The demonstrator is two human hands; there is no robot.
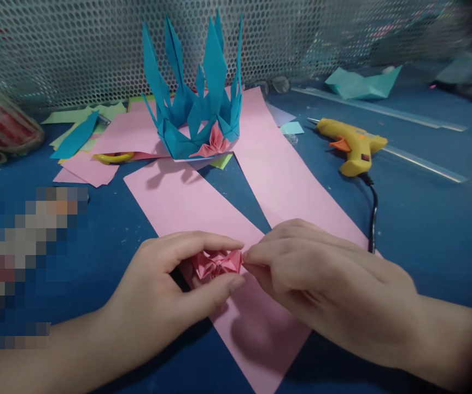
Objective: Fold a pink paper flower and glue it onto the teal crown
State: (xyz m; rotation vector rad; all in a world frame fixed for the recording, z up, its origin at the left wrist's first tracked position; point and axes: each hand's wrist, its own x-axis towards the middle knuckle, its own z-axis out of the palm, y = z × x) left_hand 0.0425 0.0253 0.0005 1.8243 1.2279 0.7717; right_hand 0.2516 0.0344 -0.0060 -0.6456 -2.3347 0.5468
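A small folded pink paper flower [218, 264] is held between both hands, above a strip of pink paper [260, 323]. My left hand [174, 279] grips it from the left, thumb below and index finger above. At its right end, my right hand [318, 273] pinches the paper with thumb and fingertips; the other fingers are curled under. Beyond the hands stands a blue folded-paper crown [178, 137] with tall points. Another pink paper flower [215, 142] sits on the crown's front side.
At the right lies a yellow glue gun [353, 143] with its black cord [374, 213], near clear glue sticks [424, 164]. A pale teal paper boat [362, 85] stands behind. Paper scraps [88, 167] and a plastic jar [6, 117] are at the left. A perforated metal panel [96, 49] closes off the back.
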